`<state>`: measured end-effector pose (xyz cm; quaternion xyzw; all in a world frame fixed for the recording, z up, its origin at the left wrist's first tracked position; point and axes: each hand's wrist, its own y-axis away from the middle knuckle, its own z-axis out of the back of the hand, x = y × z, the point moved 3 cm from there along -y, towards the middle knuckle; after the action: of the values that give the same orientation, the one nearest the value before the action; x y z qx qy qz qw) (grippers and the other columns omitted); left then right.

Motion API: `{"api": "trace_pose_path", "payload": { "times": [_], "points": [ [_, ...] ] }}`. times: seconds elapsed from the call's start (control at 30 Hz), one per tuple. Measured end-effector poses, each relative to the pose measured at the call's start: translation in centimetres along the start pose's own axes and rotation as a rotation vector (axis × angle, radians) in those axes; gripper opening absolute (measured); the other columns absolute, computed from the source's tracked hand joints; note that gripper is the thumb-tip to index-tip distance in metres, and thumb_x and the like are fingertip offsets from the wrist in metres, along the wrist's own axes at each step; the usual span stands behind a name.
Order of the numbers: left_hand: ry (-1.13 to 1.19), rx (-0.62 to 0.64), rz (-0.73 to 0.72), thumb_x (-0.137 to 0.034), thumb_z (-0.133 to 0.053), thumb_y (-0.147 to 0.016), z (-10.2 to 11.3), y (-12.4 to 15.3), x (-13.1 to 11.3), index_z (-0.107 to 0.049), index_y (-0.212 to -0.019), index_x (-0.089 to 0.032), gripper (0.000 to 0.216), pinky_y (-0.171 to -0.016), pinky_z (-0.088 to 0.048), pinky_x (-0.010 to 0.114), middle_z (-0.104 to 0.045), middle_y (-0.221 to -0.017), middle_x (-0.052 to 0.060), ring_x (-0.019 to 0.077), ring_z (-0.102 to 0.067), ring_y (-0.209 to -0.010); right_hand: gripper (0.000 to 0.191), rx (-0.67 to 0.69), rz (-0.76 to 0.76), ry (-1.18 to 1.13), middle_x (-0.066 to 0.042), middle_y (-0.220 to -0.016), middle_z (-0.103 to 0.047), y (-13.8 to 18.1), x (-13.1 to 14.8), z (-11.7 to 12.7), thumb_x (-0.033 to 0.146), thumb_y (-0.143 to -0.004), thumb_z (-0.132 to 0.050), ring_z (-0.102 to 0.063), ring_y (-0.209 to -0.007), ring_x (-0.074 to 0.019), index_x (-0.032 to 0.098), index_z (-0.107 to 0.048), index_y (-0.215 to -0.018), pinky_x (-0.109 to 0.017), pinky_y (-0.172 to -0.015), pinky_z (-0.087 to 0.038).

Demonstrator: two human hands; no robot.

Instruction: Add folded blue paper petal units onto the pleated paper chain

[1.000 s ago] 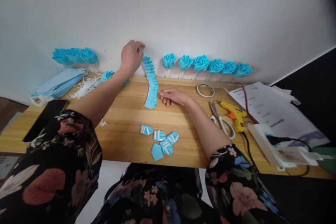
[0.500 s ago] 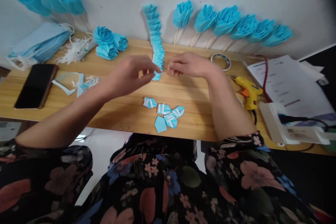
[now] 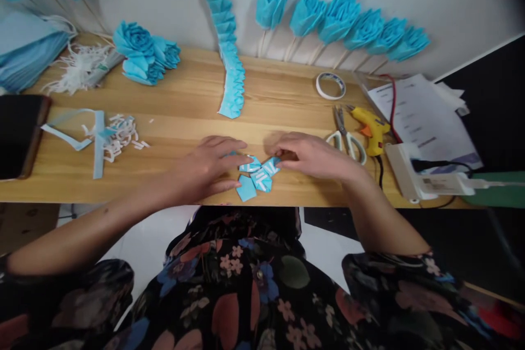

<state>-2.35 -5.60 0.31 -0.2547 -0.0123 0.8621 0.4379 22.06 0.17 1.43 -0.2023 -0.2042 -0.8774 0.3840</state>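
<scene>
Several small folded blue pieces (image 3: 261, 180) with white strips on them lie near the table's front edge. One of them is a plain blue pentagon (image 3: 246, 188). My left hand (image 3: 203, 167) is at their left side, fingers apart, with its fingertips over or against the pieces; it partly hides one. From the right, my right hand (image 3: 309, 156) reaches to the rightmost folded piece (image 3: 271, 166), thumb and fingers apart, its thumb tip at that piece's edge. Behind the hands lies a long pleated blue strip (image 3: 232, 76), its far end leaning on the wall.
Blue fabric flowers on sticks (image 3: 340, 16) lean against the wall. On the right are scissors (image 3: 344, 134), a tape roll (image 3: 330, 86), a yellow glue gun (image 3: 375, 128) and a power strip (image 3: 426, 178). On the left lie white scraps (image 3: 121, 136), bundled flowers (image 3: 143, 54) and a phone (image 3: 20, 136).
Both hands have moved from the near end of the pleated strip down to the folded pieces. The strip's near end is uncovered, and the scissors have come into view. The camera view has shifted.
</scene>
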Motion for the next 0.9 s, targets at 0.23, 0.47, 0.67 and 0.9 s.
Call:
{"api": "trace_pose_path", "payload": {
  "times": [0.23, 0.47, 0.67, 0.9],
  "points": [
    [0.052, -0.063, 0.072, -0.039, -0.057, -0.098, 2.0, -2.3, 1.5, -0.063, -0.129, -0.023, 0.035, -0.107, -0.044, 0.039, -0.063, -0.136, 0.011, 0.0247, -0.058, -0.126, 0.004, -0.134, -0.113, -0.168, -0.001, -0.08, -0.068, -0.8, -0.9, 0.8, 0.023, -0.084, -0.064, -0.059, -0.071, -0.0143, 0.02, -0.066, -0.084, -0.027, -0.067, -0.039],
    [-0.09, -0.128, 0.497, -0.031, -0.048, -0.093, 4.6, -3.1, 8.3, -0.073, -0.108, -0.014, 0.033, -0.076, -0.049, 0.031, -0.075, -0.1, 0.01, 0.022, -0.068, -0.085, 0.02, -0.403, -0.072, -0.592, 0.0, -0.075, -0.069, -5.1, -2.4, 4.5, 0.029, -0.078, -0.072, -0.058, -0.063, -0.012, 0.02, -0.069, -0.095, -0.026, -0.059, -0.044],
    [-0.041, -0.05, 0.517, -0.025, -0.045, -0.089, 2.6, -5.2, 9.9, -0.075, -0.104, -0.017, 0.034, -0.081, -0.048, 0.029, -0.076, -0.108, 0.008, 0.0212, -0.069, -0.095, 0.025, -0.602, -0.067, -0.843, 0.002, -0.071, -0.061, -8.0, -3.7, 4.8, 0.035, -0.076, -0.072, -0.055, -0.063, -0.0105, 0.019, -0.07, -0.095, -0.024, -0.056, -0.05],
    [-0.136, -0.245, 0.508, -0.032, -0.049, -0.093, 3.9, -9.1, 8.3, -0.073, -0.099, -0.017, 0.029, -0.076, -0.045, 0.031, -0.074, -0.098, 0.008, 0.0224, -0.065, -0.089, 0.039, -0.653, -0.066, -0.929, 0.005, -0.072, -0.061, -7.8, -4.5, 2.6, 0.039, -0.072, -0.075, -0.054, -0.058, -0.0097, 0.021, -0.068, -0.107, -0.025, -0.056, -0.049]
  ]
}}
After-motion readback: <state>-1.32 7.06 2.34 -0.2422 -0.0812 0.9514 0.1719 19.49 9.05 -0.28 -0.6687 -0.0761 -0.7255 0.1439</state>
